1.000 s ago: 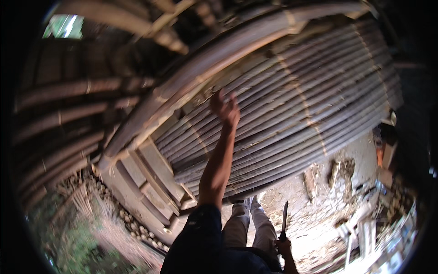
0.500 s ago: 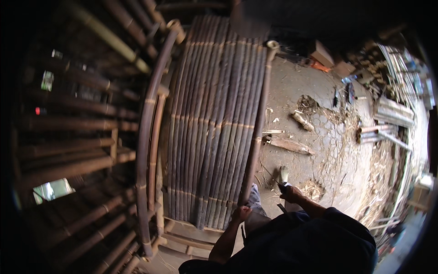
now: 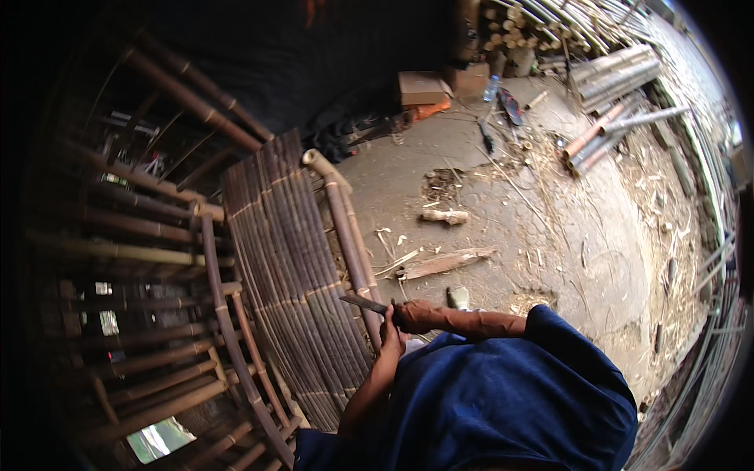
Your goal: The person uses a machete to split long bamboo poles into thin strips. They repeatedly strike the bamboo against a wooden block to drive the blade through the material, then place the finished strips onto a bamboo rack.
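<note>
My right hand is closed round the handle of a knife. Its dark, flat blade points left over the edge of a panel of dark bamboo slats. Just below the handle, my left hand has its fingers drawn together and touching or nearly touching the knife by the blade's base. Whether it pinches anything small is hidden. A bamboo pole runs along the panel's right side and passes under the blade near my hands.
Bamboo rails and frames crowd the left side. On the floor lie a split bamboo piece, a short bamboo stub and scattered shavings. Farther off are cut bamboo tubes, a cardboard box and a plastic bottle.
My right hand has brought the knife left, from over the floor to beside my left hand. My left hand has risen from the pole's near end. The view has turned rightward.
</note>
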`<act>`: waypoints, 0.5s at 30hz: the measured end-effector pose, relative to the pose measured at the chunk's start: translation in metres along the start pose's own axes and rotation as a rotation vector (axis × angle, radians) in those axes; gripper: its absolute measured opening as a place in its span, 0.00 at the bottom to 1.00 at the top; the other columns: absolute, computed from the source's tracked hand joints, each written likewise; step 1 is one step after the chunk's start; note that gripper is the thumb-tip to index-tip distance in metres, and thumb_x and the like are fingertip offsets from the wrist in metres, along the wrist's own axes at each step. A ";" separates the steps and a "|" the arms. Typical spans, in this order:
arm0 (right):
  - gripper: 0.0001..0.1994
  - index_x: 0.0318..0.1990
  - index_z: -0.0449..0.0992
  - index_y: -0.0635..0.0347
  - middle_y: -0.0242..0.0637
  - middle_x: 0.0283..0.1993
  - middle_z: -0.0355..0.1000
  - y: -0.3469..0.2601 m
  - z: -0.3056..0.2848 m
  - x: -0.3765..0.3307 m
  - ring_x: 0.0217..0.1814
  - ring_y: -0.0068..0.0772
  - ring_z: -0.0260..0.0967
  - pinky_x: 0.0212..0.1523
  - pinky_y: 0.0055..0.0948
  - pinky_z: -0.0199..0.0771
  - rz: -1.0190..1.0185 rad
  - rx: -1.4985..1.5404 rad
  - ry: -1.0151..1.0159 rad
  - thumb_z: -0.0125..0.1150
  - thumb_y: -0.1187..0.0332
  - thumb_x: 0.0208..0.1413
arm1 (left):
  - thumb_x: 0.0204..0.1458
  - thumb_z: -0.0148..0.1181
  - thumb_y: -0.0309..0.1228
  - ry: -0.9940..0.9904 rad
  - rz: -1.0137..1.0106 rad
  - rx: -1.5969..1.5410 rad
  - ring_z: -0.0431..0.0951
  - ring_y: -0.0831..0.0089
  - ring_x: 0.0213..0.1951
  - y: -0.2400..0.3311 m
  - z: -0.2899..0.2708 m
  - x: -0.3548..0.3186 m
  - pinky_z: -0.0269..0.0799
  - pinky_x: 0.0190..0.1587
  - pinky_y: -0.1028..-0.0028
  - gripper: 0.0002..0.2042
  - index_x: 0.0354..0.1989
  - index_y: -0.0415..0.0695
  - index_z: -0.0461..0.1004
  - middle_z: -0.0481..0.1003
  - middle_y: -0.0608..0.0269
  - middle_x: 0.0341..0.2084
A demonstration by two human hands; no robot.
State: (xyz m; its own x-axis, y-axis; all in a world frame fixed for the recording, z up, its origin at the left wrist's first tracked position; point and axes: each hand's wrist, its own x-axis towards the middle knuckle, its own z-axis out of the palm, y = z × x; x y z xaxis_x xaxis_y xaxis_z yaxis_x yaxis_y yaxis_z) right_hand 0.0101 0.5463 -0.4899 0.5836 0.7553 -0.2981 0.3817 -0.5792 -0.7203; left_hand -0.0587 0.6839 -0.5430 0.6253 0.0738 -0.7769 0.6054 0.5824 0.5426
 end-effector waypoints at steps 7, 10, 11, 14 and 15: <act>0.20 0.46 0.78 0.61 0.48 0.51 0.74 -0.053 -0.175 -0.044 0.53 0.45 0.73 0.51 0.45 0.72 -0.909 0.186 0.369 0.56 0.53 0.59 | 0.55 0.53 0.57 0.139 -0.120 0.964 0.81 0.60 0.37 0.014 0.162 0.102 0.77 0.38 0.68 0.29 0.43 0.38 0.78 0.80 0.55 0.33; 0.18 0.50 0.76 0.65 0.47 0.53 0.73 -0.074 -0.192 -0.023 0.55 0.46 0.71 0.55 0.43 0.71 -1.484 0.690 -0.198 0.54 0.58 0.63 | 0.54 0.51 0.58 0.108 0.041 1.447 0.81 0.54 0.42 0.006 0.206 0.137 0.76 0.42 0.62 0.32 0.43 0.36 0.80 0.80 0.44 0.39; 0.18 0.51 0.75 0.66 0.46 0.54 0.73 -0.069 -0.180 -0.011 0.56 0.47 0.71 0.56 0.42 0.70 -1.550 0.800 -0.266 0.53 0.59 0.65 | 0.53 0.50 0.57 0.064 0.090 1.537 0.80 0.52 0.44 0.005 0.235 0.144 0.75 0.45 0.58 0.32 0.44 0.36 0.79 0.79 0.42 0.41; 0.11 0.47 0.76 0.64 0.42 0.48 0.74 -0.049 -0.109 0.023 0.48 0.43 0.72 0.49 0.39 0.73 -1.714 1.483 -0.404 0.55 0.67 0.62 | 0.51 0.49 0.55 -0.137 0.181 1.805 0.79 0.50 0.47 0.003 0.274 0.150 0.72 0.51 0.57 0.30 0.43 0.37 0.80 0.78 0.39 0.43; 0.09 0.44 0.77 0.62 0.40 0.44 0.74 -0.029 -0.108 0.028 0.44 0.41 0.72 0.45 0.39 0.74 -2.010 1.814 -0.454 0.55 0.68 0.61 | 0.51 0.49 0.54 -0.282 0.067 1.851 0.79 0.49 0.48 0.009 0.293 0.158 0.73 0.50 0.57 0.30 0.43 0.37 0.80 0.78 0.39 0.44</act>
State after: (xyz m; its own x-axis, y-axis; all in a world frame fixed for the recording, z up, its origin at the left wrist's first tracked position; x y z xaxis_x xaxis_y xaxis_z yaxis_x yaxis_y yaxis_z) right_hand 0.0927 0.5509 -0.4099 0.3845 -0.0431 0.9221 -0.6393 0.7081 0.2997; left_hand 0.1899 0.4636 -0.5673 0.6029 -0.1744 -0.7785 0.1566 -0.9310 0.3298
